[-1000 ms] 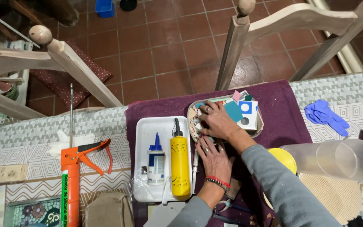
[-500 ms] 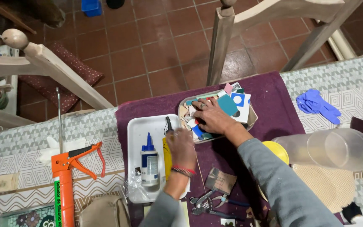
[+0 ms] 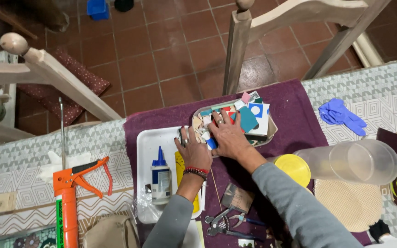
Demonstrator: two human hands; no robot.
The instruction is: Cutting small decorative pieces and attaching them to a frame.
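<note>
Both hands, left and right, rest open-fingered on the tile pieces.

Warm indoor light fell from above, bright on the white tray and the patterned desk, dimmer on the floor toward the top corners. Shadows were soft and short. The clear plastic jar showed mild glare. Focus was fairly sharp overall, with wide-angle bending at the edges.

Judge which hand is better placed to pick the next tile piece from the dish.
Right hand: it lies flat on the tile pieces inside the dish. Left hand rests at its edge, over the white tray.
</note>
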